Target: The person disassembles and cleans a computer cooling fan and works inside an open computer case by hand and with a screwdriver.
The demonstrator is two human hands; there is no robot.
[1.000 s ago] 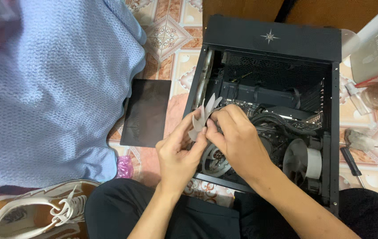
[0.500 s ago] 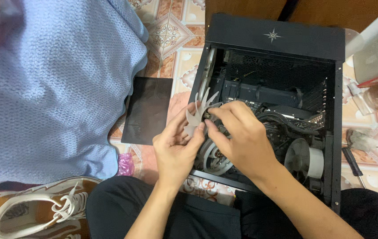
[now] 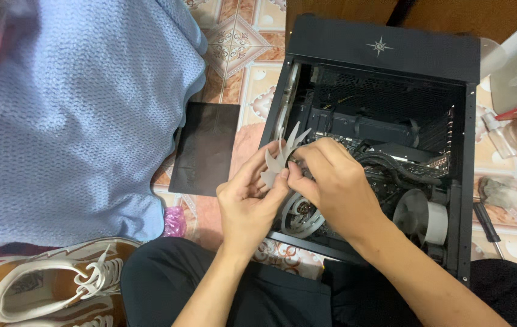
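Both hands meet over the left edge of the open black computer case (image 3: pixel 385 45), which lies on the tiled floor (image 3: pixel 234 42). The left hand (image 3: pixel 247 203) has its grip closed around the pale translucent fan blades (image 3: pixel 279 158), thumb and fingers pinching them from below. The right hand (image 3: pixel 334 178) closes its grip on the same fan at its hub, from three o'clock. A dark flat panel (image 3: pixel 205 148) lies at nine o'clock of the hands, beside a blue knitted cloth (image 3: pixel 70 115). A brown-and-white sneaker (image 3: pixel 46 281) sits at seven o'clock.
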